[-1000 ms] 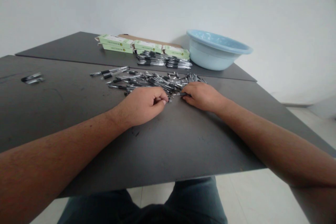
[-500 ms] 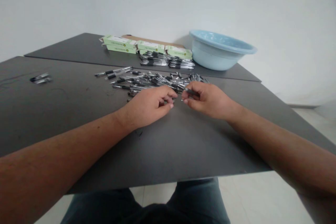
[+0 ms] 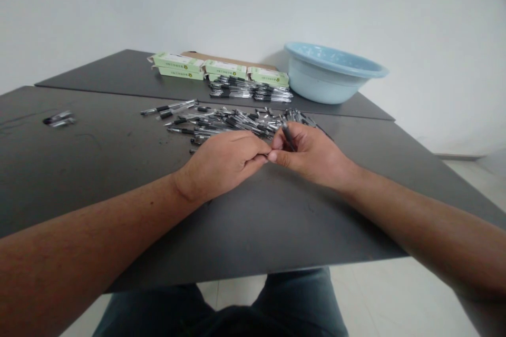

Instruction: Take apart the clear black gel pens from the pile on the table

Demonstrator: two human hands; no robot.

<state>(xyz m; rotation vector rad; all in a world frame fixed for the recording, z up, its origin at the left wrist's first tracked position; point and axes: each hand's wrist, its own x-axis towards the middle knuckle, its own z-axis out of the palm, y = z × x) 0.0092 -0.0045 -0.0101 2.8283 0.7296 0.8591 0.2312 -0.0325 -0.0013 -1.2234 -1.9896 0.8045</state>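
Observation:
My right hand (image 3: 306, 151) is closed around a pen (image 3: 289, 137) whose black grip slants up between the fingers. My left hand (image 3: 233, 159) meets it fingertip to fingertip, its thumb and forefinger pinched together; what lies in that pinch, if anything, is too small and covered to name. Just beyond both hands spreads a loose pile of clear pens with black grips (image 3: 225, 121), partly hidden by my left hand. Small black and clear pen parts (image 3: 266, 112) lie at the back of this pile.
Bundled pens (image 3: 237, 89) are stacked before several green-and-white boxes (image 3: 179, 67) near the wall. A light blue basin (image 3: 328, 81) stands at the back right. A few pens (image 3: 59, 118) lie far left on the dark table (image 3: 253, 237), whose front edge is above my legs.
My hands have come together, and the gap between their fingertips has closed. My left fingers have pinched shut. The pen in my right hand has tilted more upright.

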